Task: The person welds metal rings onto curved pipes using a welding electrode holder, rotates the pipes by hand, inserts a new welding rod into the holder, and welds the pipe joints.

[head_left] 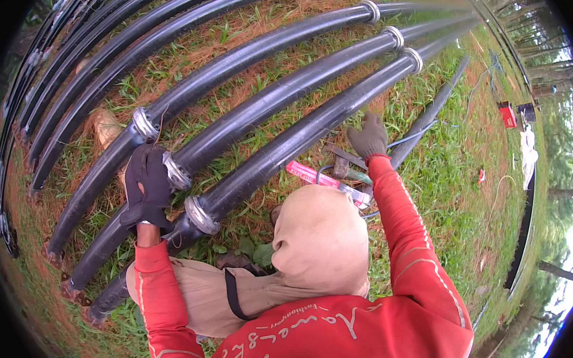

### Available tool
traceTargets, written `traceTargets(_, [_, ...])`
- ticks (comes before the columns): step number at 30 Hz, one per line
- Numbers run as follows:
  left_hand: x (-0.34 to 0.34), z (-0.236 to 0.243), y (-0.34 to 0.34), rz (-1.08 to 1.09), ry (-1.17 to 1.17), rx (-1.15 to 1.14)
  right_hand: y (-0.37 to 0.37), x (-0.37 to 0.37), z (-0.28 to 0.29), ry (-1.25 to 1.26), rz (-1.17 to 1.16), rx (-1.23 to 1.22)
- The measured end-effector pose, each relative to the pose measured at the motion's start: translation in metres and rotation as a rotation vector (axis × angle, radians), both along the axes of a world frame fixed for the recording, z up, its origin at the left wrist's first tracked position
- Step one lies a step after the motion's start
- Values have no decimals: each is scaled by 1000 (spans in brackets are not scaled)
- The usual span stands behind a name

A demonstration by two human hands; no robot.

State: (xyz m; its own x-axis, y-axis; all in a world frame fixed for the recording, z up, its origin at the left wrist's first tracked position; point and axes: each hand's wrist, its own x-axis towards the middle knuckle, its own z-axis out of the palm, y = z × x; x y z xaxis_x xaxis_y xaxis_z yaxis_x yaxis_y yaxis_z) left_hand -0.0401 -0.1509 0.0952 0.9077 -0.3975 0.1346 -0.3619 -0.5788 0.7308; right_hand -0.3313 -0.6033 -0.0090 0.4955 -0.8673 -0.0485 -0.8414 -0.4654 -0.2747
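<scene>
My left hand (147, 191), in a dark glove, lies over the middle black pipe (255, 102), next to its metal ring clamp (176, 170). Its fingers curl together, and whatever they hold is hidden. A thin wire shows near the fingertips. Closer to me runs another black pipe (278, 143) with a similar clamp (201, 215). Out to the right, my right hand (368, 137), in a grey glove, is held with its fingers apart and nothing visible in them. Just below it are a rusty metal tool (343, 160) and a pink-and-white packet (319, 175) on the grass.
Several more black pipes (159, 36) run side by side beyond, some with ring clamps (144, 123). A dark pipe (430, 114) lies at the right with a blue cord (415, 134) across it. Farther right are a red box (507, 114) and trees.
</scene>
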Motion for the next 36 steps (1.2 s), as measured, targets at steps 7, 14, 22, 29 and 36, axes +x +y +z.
traceTargets(7, [-1,-6,6,95,126,-64,-47,-84,-51,555,-103,423])
traceTargets(14, [-2,-15,3,63,141,-43,-52,-99,-112,443,-203,115])
traceTargets(22, [-10,1,-6,73,245,-43,-81,-121,-108,463,-250,292])
traceTargets(29, [-15,-3,2,142,307,-180,-40,-130,-31,-17,-364,471])
traceTargets(36, [-19,9,-19,-45,-73,14,-11,-121,51,-298,117,-144])
